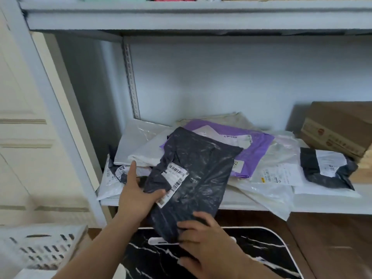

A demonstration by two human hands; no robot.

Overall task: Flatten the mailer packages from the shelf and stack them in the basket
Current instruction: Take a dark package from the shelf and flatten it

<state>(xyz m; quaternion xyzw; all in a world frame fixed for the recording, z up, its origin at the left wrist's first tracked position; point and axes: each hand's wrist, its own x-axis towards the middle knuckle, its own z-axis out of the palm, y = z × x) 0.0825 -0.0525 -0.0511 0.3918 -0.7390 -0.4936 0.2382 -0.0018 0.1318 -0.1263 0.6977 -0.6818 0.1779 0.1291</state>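
Note:
A dark, crinkled mailer [198, 178] with a white barcode label leans from the shelf's front edge down over the stool. My left hand [138, 192] grips its left edge, thumb on the label. My right hand [203, 240] holds its lower end with curled fingers. Behind it on the shelf [322, 206] lie a purple mailer [249, 150], grey and white mailers [136, 143], clear bags [277, 172] and a small dark mailer [326, 170]. A white slotted basket [42, 246] sits at the lower left, blurred.
A black marble-patterned stool top [251, 254] with a handle slot stands right below the shelf. A brown cardboard box [338, 127] sits at the shelf's right. The shelf's grey upright [50, 109] and a cream door are to the left. Another shelf board runs overhead.

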